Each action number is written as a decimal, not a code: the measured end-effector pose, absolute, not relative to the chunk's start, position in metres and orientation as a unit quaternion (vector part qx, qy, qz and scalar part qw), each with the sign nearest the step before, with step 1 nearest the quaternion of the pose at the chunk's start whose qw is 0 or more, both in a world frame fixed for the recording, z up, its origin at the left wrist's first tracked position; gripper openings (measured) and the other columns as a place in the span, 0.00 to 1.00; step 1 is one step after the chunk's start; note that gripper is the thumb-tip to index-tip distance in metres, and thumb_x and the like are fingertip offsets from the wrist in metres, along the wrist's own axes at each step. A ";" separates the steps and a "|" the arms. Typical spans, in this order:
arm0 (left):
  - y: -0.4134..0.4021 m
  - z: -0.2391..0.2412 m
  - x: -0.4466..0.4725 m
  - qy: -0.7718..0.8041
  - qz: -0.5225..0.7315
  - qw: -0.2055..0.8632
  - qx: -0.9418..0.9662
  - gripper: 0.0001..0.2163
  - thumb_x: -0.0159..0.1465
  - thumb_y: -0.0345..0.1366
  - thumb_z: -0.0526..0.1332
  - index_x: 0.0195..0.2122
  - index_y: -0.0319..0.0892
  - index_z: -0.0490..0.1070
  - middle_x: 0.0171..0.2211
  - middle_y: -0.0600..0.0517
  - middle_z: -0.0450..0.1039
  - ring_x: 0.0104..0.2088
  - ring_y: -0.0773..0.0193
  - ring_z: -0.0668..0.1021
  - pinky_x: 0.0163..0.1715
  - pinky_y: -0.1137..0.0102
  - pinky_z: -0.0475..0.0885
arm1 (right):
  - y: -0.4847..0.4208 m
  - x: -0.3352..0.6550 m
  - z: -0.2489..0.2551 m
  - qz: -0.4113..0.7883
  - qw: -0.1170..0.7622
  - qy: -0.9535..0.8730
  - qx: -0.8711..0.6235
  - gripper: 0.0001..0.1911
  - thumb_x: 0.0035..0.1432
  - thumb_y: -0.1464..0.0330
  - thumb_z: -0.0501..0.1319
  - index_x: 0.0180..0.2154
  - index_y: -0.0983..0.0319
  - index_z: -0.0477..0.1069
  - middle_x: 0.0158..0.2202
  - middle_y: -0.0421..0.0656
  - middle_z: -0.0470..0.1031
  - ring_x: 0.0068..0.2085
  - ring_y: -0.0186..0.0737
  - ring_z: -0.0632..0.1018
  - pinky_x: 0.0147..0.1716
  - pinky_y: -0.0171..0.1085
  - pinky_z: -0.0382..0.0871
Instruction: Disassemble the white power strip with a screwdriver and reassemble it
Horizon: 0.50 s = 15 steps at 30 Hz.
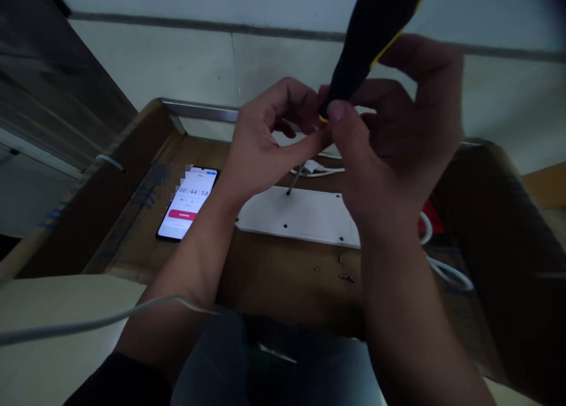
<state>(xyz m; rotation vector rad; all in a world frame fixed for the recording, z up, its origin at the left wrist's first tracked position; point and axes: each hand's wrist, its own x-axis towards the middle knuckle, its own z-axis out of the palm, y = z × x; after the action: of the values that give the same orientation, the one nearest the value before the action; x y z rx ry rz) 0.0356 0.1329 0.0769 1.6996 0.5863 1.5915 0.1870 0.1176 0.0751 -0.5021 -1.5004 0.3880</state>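
Note:
My right hand (398, 129) grips the lower end of a black and yellow screwdriver (371, 35), its thumb and fingers pressed on the handle. The fingers of my left hand (274, 129) close around the screwdriver where handle meets shaft. Below them the thin metal shaft slants down to a hole in a long white casing (305, 214). Several dark screw holes dot this casing, which lies flat; my right wrist hides its right end. In front of it are a few small loose screws (347, 277).
A phone (186, 208) showing a timer lies to the left on the cardboard tray (283, 282), which has raised sides. White cable (451, 273) loops at the right beside a red item (432, 217). Behind the casing lies a white plug (313, 167). Another cable (88, 323) crosses my left forearm.

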 end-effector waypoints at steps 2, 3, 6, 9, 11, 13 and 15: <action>0.129 0.082 0.034 0.237 0.611 0.390 0.647 0.09 0.63 0.44 0.75 0.34 0.46 0.80 0.33 0.53 0.76 0.36 0.62 0.76 0.39 0.66 0.69 | 0.117 0.189 0.076 0.178 0.674 -0.678 -0.234 0.20 0.64 0.66 0.66 0.57 0.51 0.70 0.60 0.38 0.72 0.50 0.36 0.82 0.46 0.42 0.77; 0.128 0.083 0.033 0.243 0.613 0.399 0.637 0.09 0.65 0.44 0.72 0.33 0.46 0.81 0.32 0.53 0.76 0.36 0.62 0.76 0.39 0.65 0.70 | 0.117 0.190 0.076 0.183 0.668 -0.681 -0.240 0.18 0.66 0.65 0.65 0.56 0.51 0.71 0.59 0.38 0.73 0.51 0.37 0.82 0.49 0.42 0.78; 0.130 0.085 0.034 0.258 0.627 0.402 0.616 0.09 0.67 0.43 0.70 0.30 0.48 0.82 0.30 0.53 0.75 0.33 0.63 0.75 0.37 0.66 0.72 | 0.119 0.191 0.077 0.203 0.651 -0.697 -0.222 0.15 0.68 0.64 0.64 0.55 0.51 0.72 0.58 0.39 0.74 0.55 0.39 0.81 0.52 0.43 0.78; 0.133 0.084 0.036 0.230 0.624 0.421 0.617 0.06 0.66 0.43 0.71 0.33 0.50 0.84 0.32 0.55 0.78 0.35 0.64 0.76 0.39 0.67 0.75 | 0.121 0.191 0.076 0.230 0.632 -0.718 -0.180 0.16 0.69 0.63 0.63 0.57 0.53 0.70 0.57 0.42 0.77 0.57 0.41 0.81 0.54 0.44 0.78; 0.133 0.083 0.037 0.198 0.612 0.434 0.631 0.07 0.67 0.45 0.71 0.35 0.49 0.85 0.34 0.55 0.80 0.36 0.64 0.78 0.42 0.67 0.77 | 0.121 0.192 0.076 0.222 0.622 -0.728 -0.183 0.17 0.70 0.63 0.61 0.59 0.54 0.70 0.58 0.43 0.77 0.60 0.41 0.79 0.58 0.46 0.77; 0.131 0.084 0.036 0.191 0.601 0.441 0.639 0.09 0.67 0.47 0.71 0.35 0.48 0.85 0.34 0.54 0.80 0.38 0.64 0.80 0.44 0.67 0.77 | 0.120 0.194 0.076 0.178 0.619 -0.734 -0.218 0.18 0.71 0.63 0.60 0.60 0.53 0.71 0.60 0.42 0.76 0.62 0.41 0.77 0.60 0.46 0.76; 0.128 0.085 0.036 0.197 0.598 0.448 0.635 0.09 0.66 0.46 0.72 0.35 0.48 0.85 0.34 0.54 0.80 0.39 0.63 0.81 0.45 0.66 0.76 | 0.118 0.195 0.076 0.130 0.619 -0.733 -0.251 0.19 0.70 0.62 0.60 0.60 0.53 0.73 0.61 0.42 0.74 0.63 0.40 0.75 0.55 0.43 0.78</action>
<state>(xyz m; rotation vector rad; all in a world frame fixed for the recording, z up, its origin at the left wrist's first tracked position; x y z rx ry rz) 0.0358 0.1285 0.0849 1.5710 0.4881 1.4793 0.1946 0.1185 0.0757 -0.5779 -1.6859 0.2992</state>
